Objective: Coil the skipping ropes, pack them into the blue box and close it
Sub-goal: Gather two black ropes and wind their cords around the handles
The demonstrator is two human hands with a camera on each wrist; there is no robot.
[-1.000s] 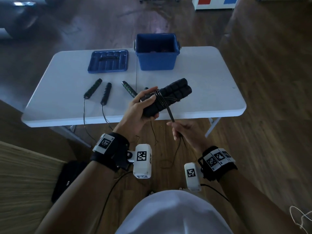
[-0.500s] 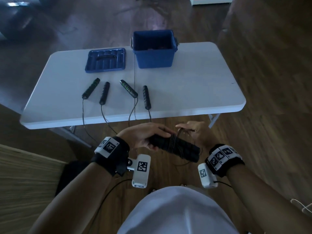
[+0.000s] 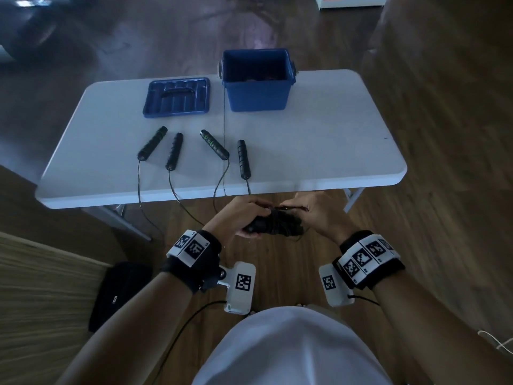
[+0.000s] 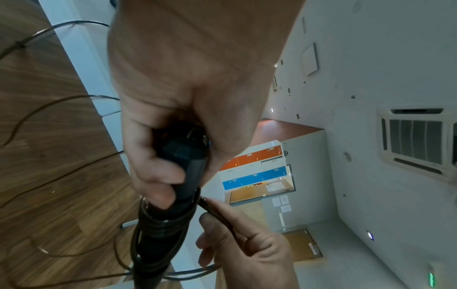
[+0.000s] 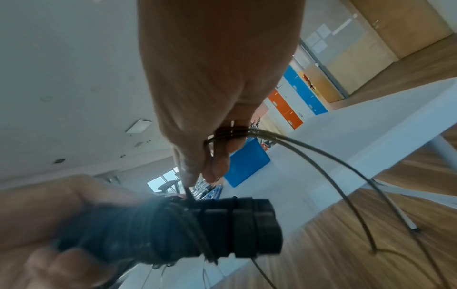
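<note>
My left hand (image 3: 241,215) grips the black handles of a skipping rope (image 3: 273,227), held together below the table's near edge with cord wound round them. My right hand (image 3: 313,211) pinches the loose cord (image 5: 230,134) just above the bundle (image 5: 237,224); in the right wrist view several strands cross its fingers. The left wrist view has the left fingers (image 4: 158,176) curled round the handles (image 4: 180,176). The open blue box (image 3: 257,80) stands at the table's far edge, its lid (image 3: 176,97) lying to its left.
Two more ropes lie on the white table (image 3: 319,151): their black handles (image 3: 152,143) (image 3: 174,150) (image 3: 214,144) (image 3: 243,159) rest side by side, cords hanging over the near edge to the wooden floor. A black bag (image 3: 116,293) sits on the floor at left.
Both hands came down and back from above the table to below its near edge. The bundle now lies level between them, with the right hand up close on the cord.
</note>
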